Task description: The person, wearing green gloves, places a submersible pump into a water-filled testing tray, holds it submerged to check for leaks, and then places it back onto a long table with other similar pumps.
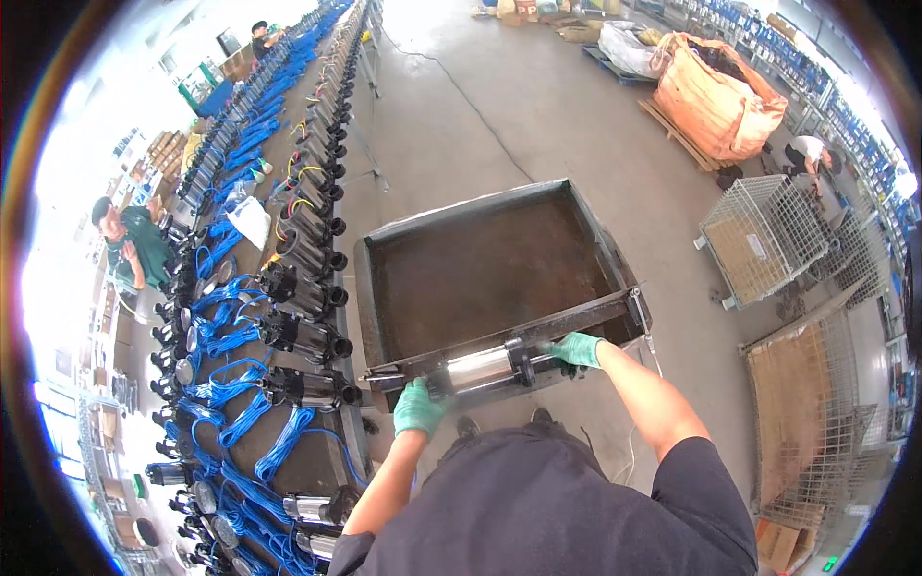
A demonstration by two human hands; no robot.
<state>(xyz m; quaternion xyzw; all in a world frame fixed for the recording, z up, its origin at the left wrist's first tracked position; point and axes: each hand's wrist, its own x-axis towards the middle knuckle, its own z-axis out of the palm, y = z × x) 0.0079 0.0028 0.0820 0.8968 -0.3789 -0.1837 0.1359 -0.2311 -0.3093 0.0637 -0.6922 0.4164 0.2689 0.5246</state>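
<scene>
A submersible pump [483, 371] with a shiny steel barrel and black ends lies sideways along the near rim of a rectangular metal tank [423, 217]. Brown, murky liquid fills the tank. My left hand [418, 409], in a green glove, grips the black left end of the pump. At the other end, my right hand [577, 351] is closed around the dark end part, also in a green glove. Its fingertips are partly hidden and slightly blurred. A metal fitting [638, 309] sits at the tank's right corner.
To the left, a long bench holds rows of black-and-steel pumps [305, 335] and coiled blue cables [252, 413]. One co-worker [134, 245] stands beyond it. On the right are a wire cage [764, 240], an orange bulk bag [715, 101] and a crouching person [812, 154]. A cable [471, 101] crosses the floor.
</scene>
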